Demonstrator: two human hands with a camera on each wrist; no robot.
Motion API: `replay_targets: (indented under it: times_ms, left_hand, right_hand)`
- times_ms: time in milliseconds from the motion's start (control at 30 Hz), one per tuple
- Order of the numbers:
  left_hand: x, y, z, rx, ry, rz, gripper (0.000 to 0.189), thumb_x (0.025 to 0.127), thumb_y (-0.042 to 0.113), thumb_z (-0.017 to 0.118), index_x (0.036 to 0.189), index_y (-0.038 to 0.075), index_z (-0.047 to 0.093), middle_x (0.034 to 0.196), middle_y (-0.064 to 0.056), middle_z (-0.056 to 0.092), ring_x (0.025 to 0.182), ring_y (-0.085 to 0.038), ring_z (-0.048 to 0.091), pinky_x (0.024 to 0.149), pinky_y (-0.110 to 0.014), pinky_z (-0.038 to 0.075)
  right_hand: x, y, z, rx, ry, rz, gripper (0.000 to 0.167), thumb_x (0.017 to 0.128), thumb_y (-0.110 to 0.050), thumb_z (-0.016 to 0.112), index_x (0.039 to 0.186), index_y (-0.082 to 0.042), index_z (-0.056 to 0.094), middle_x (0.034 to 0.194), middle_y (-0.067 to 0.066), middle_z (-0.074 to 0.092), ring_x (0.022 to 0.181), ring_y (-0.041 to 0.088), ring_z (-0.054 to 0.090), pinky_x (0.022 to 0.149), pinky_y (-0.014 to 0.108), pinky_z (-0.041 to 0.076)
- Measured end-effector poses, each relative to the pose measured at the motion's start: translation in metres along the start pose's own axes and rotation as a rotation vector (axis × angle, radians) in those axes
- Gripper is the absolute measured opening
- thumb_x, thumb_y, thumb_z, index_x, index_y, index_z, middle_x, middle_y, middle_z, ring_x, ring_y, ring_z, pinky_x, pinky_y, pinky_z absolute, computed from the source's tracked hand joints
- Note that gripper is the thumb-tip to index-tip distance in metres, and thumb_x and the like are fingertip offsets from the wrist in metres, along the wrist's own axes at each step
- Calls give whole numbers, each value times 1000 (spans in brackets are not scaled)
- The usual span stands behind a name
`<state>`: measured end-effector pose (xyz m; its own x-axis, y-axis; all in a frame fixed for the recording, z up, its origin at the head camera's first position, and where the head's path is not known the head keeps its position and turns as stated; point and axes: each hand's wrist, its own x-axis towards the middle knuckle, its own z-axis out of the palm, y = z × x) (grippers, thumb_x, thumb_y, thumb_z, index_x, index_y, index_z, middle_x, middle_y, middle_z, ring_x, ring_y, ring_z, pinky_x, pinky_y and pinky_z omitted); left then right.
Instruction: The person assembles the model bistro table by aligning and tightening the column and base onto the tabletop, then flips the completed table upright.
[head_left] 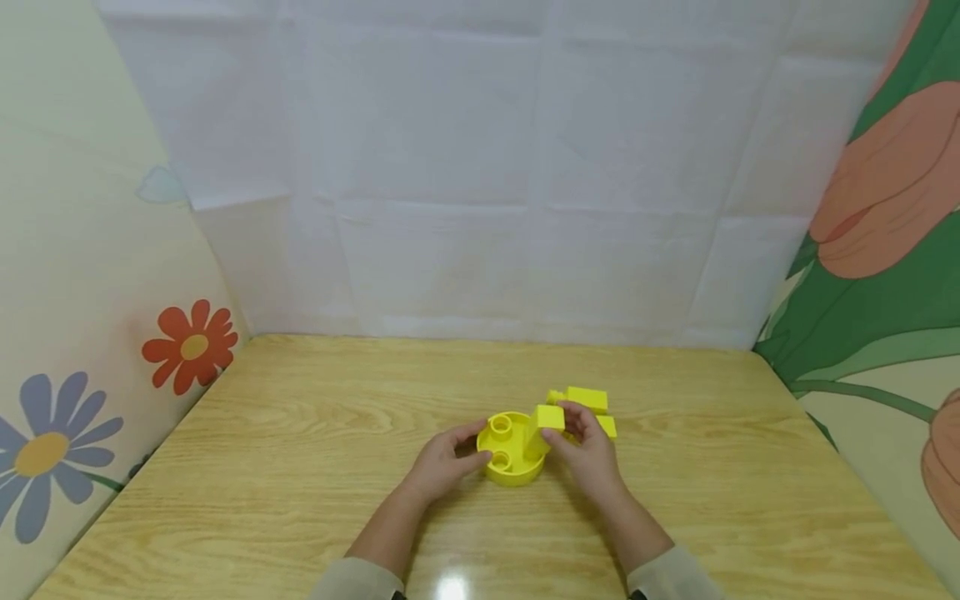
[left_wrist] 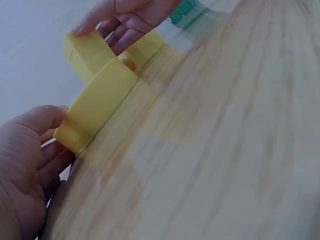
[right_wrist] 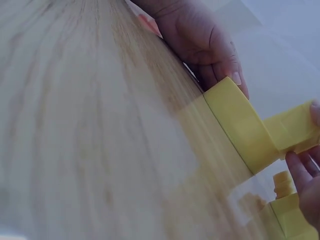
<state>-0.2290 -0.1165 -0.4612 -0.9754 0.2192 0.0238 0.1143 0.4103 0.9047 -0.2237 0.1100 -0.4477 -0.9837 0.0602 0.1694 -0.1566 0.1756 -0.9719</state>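
A round yellow plastic base (head_left: 513, 478), with a raised rim and ring-shaped sockets facing up, lies flat on the table. My left hand (head_left: 437, 468) holds its left edge, with thumb and fingers spread along the rim. My right hand (head_left: 594, 460) pinches a yellow block-shaped leg (head_left: 550, 417) between thumb and fingers. This leg stands upright over the right side of the base, its lower end hidden behind the rim in the left wrist view. Two sockets (head_left: 501, 427) on the left side of the base hold nothing.
More yellow block-shaped pieces (head_left: 587, 398) lie just behind and beside my right hand; one has a ridged, screw-like end (right_wrist: 283, 184). The wood-grain table (head_left: 337, 400) meets a white cloth (head_left: 480, 275) at the back. Flower-printed cloths stand at both sides.
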Motion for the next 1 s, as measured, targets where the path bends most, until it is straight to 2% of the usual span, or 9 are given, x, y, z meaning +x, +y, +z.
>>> replay_targets:
  times_ms: [100,233,400,533,667,733,833,900,1000]
  left_hand:
    - [-1,-2,1,-12,31,2,51,90,20,70,135,1,56,136,-17,60,127,-34,54,109,-51,41]
    - [0,-3,2,-20,86,12,45,92,17,67,132,-2,58,133,-20,61,124,-35,57,106,-50,44]
    - [2,-3,2,3,125,16,41,94,17,64,130,-3,59,132,-20,62,122,-35,58,105,-48,45]
    - [3,0,3,-14,142,16,41,95,18,63,131,-2,59,132,-20,61,121,-35,58,104,-48,47]
    - [0,8,9,-41,214,53,41,95,19,63,131,1,59,135,-19,59,125,-38,55,103,-50,47]
    - [-1,15,14,-41,263,91,39,94,18,65,129,2,61,134,-19,59,127,-39,52,105,-53,44]
    - [-1,27,26,-36,303,159,37,91,17,69,124,1,64,129,-18,62,125,-38,53,107,-56,40]
    - [0,34,35,-40,286,186,41,89,19,72,124,1,63,127,-18,62,121,-38,54,104,-55,43]
    - [1,44,50,-61,235,173,52,86,26,76,129,1,60,129,-17,59,120,-36,54,103,-53,45]
  right_hand:
    - [-1,2,0,20,-3,-7,43,88,-6,71,127,2,55,122,20,64,107,14,59,100,29,47]
    - [-4,2,-2,92,-28,-7,39,91,-2,65,128,5,54,122,22,62,101,6,58,89,20,51]
    - [-7,-1,-3,192,-73,-1,38,94,1,58,130,9,49,124,27,57,98,3,58,82,18,54]
    - [-8,-4,-7,168,-45,-5,39,94,0,59,131,7,50,129,26,56,104,1,57,86,14,51]
    - [-5,-4,-23,122,27,-31,38,94,1,59,131,7,51,132,26,55,112,6,57,90,12,49]
    - [-2,-3,-35,68,57,-40,37,94,0,60,129,6,52,132,24,55,117,13,56,95,17,49]
    - [2,2,-53,-52,67,-19,40,94,-7,64,132,2,51,136,20,53,127,28,51,105,32,47]
    - [5,7,-62,-126,45,9,45,94,-12,65,135,-1,50,140,19,51,131,32,47,112,44,40]
    - [10,16,-72,-203,-13,55,54,93,-19,67,140,-4,46,145,20,46,136,36,41,115,52,33]
